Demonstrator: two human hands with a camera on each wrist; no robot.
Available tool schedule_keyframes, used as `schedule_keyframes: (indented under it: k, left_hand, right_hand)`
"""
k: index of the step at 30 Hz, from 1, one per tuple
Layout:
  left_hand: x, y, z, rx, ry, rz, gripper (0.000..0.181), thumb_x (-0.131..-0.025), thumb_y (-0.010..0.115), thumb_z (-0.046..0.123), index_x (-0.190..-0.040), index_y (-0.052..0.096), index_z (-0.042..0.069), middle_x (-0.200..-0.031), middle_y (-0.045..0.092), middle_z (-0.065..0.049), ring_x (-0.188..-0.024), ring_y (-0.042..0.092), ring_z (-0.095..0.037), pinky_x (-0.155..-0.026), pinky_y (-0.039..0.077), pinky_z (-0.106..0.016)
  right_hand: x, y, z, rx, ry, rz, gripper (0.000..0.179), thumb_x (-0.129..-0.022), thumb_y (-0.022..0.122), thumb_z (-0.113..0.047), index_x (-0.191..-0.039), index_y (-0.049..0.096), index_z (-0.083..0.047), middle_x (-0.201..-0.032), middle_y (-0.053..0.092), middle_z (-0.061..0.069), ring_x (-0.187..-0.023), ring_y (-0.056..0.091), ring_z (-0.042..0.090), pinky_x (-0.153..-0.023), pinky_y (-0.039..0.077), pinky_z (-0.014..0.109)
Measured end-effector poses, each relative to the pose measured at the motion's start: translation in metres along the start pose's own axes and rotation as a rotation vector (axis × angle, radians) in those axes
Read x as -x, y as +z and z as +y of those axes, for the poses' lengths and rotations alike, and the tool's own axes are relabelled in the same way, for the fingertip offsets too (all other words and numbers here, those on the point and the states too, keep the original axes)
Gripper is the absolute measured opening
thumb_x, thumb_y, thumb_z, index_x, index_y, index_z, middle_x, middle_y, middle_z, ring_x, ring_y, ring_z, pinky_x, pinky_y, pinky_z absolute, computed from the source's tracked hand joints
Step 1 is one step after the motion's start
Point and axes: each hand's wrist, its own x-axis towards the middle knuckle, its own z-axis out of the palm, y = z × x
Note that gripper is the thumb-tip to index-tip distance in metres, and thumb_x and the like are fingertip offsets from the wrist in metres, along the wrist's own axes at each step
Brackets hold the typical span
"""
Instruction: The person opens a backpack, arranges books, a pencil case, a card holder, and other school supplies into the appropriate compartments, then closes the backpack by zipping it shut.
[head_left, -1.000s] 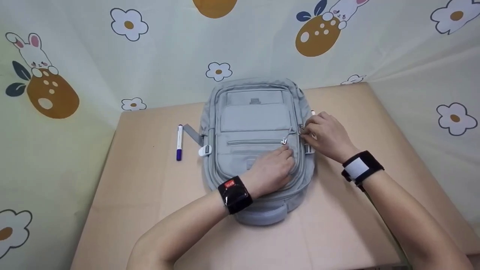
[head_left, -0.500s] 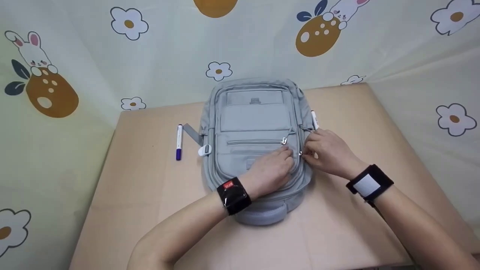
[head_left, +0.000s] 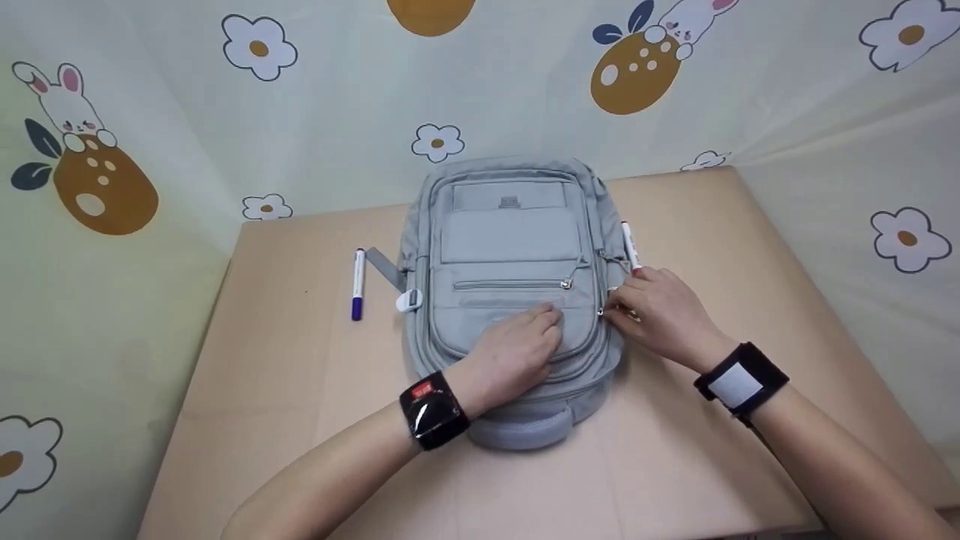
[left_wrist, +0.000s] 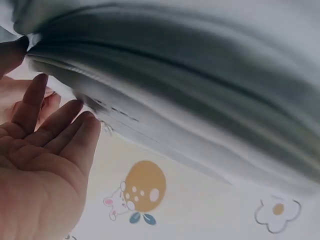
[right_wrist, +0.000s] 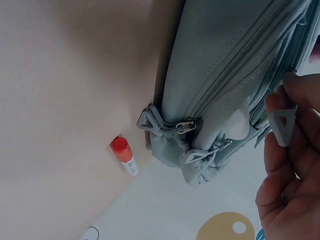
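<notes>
A grey-green backpack (head_left: 510, 236) lies front side up on the table, its padded handle (head_left: 521, 433) toward the person. At the bag's right side, my right hand (head_left: 667, 319) pinches a zipper pull; in the right wrist view its triangular tab (right_wrist: 283, 125) sticks out between thumb and fingers. My left hand (head_left: 506, 361) is over the lower front of the bag, fingers extended and together. Seen from the left wrist, that hand (left_wrist: 47, 160) has its fingertips right at the bag's fabric. More zipper pulls (right_wrist: 152, 120) hang from the bag's side.
A blue-capped marker (head_left: 358, 285) lies left of the bag, near a grey strap (head_left: 385, 268). On the right, a red-capped marker (right_wrist: 122, 152) lies close to the bag, partly behind my right hand in the head view. A patterned cloth (head_left: 337, 135) stands behind the table (head_left: 300, 375).
My right hand has drawn the zipper pull toward the person along the bag's right side, uncovering the marker there. My left hand has slid left and slightly nearer, off the small front zipper.
</notes>
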Motion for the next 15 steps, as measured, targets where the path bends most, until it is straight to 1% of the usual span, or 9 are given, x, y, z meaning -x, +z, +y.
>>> schedule_keyframes:
  k: [2,6,8,11,13,15]
  left_hand:
    - [0.012,-0.001,-0.004,-0.007,0.0,0.037,0.03,-0.097,0.064,0.017,-0.123,0.065,0.002,-0.143,0.058,-0.016,-0.137,0.05,-0.03,-0.113,0.04,-0.039]
    - [0.031,-0.001,-0.014,-0.04,-0.001,0.104,0.019,-0.095,0.063,0.011,-0.112,0.066,0.003,-0.136,0.062,-0.015,-0.132,0.056,-0.03,-0.11,0.043,-0.038]
    - [0.037,-0.002,-0.019,-0.059,-0.008,0.115,0.015,-0.093,0.066,0.011,-0.106,0.065,0.003,-0.134,0.064,-0.014,-0.129,0.058,-0.029,-0.108,0.046,-0.037]
    - [0.043,-0.003,-0.023,-0.083,-0.022,0.107,0.011,-0.095,0.067,0.014,-0.101,0.065,0.005,-0.13,0.066,-0.012,-0.126,0.061,-0.026,-0.103,0.049,-0.035]
    - [0.045,-0.004,-0.024,-0.076,-0.032,0.098,0.012,-0.098,0.067,0.017,-0.099,0.065,0.005,-0.129,0.067,-0.011,-0.124,0.062,-0.024,-0.102,0.05,-0.033]
    - [0.048,-0.004,-0.025,-0.056,-0.047,0.102,0.011,-0.1,0.065,0.017,-0.096,0.064,0.007,-0.127,0.068,-0.009,-0.123,0.063,-0.023,-0.099,0.052,-0.032]
  right_hand:
    - [0.001,0.0,-0.001,-0.003,0.007,0.005,0.014,-0.083,0.084,-0.015,-0.091,0.072,-0.014,-0.086,0.07,-0.002,-0.081,0.056,0.025,-0.064,0.04,0.038]
    - [0.003,-0.001,-0.003,-0.006,0.033,0.01,0.015,-0.082,0.085,-0.014,-0.092,0.072,-0.013,-0.086,0.07,-0.002,-0.08,0.055,0.024,-0.064,0.039,0.036]
    - [0.005,-0.001,-0.005,-0.002,0.05,0.016,0.016,-0.081,0.085,-0.014,-0.091,0.072,-0.013,-0.086,0.07,-0.001,-0.08,0.054,0.024,-0.065,0.039,0.036]
    - [0.007,-0.001,-0.007,-0.002,0.076,0.023,0.016,-0.081,0.085,-0.014,-0.09,0.072,-0.012,-0.086,0.069,0.0,-0.081,0.055,0.024,-0.066,0.04,0.036]
    - [0.007,-0.001,-0.009,-0.013,0.09,0.022,0.015,-0.081,0.085,-0.014,-0.089,0.072,-0.012,-0.087,0.068,0.0,-0.082,0.055,0.024,-0.068,0.041,0.037]
    - [0.008,0.0,-0.012,-0.034,0.105,0.017,0.014,-0.082,0.084,-0.013,-0.089,0.072,-0.012,-0.087,0.067,0.0,-0.084,0.056,0.023,-0.069,0.041,0.037]
